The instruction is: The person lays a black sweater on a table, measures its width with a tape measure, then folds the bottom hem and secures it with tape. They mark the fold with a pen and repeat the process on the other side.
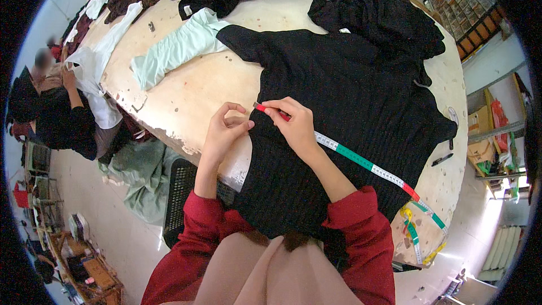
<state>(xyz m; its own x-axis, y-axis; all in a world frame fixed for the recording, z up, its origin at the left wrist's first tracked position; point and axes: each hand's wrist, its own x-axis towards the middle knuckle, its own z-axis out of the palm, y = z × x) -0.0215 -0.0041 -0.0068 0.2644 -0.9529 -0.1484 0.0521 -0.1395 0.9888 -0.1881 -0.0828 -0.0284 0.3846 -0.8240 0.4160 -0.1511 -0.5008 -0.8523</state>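
Observation:
A black ribbed knit garment [339, 101] lies spread over the table in front of me, one sleeve pointing to the upper left. My right hand [293, 124] pinches the red end section of a tape measure [355, 156] near the garment's left edge. The tape, banded white, green and red, runs under my right wrist across the fabric to the lower right, where its rest lies coiled. My left hand [227, 130] is beside that same edge, fingers curled. Its thumb and forefinger are apart near the tape's end, with nothing visible between them.
Pale mint fabric [175, 51] touches the black sleeve. More dark garments [372, 11] are heaped at the far side of the table [186, 90]. A black pen [442, 160] lies at the right. Another person [62, 113] handles white cloth at the left. A black plastic crate [179, 192] stands below the table edge.

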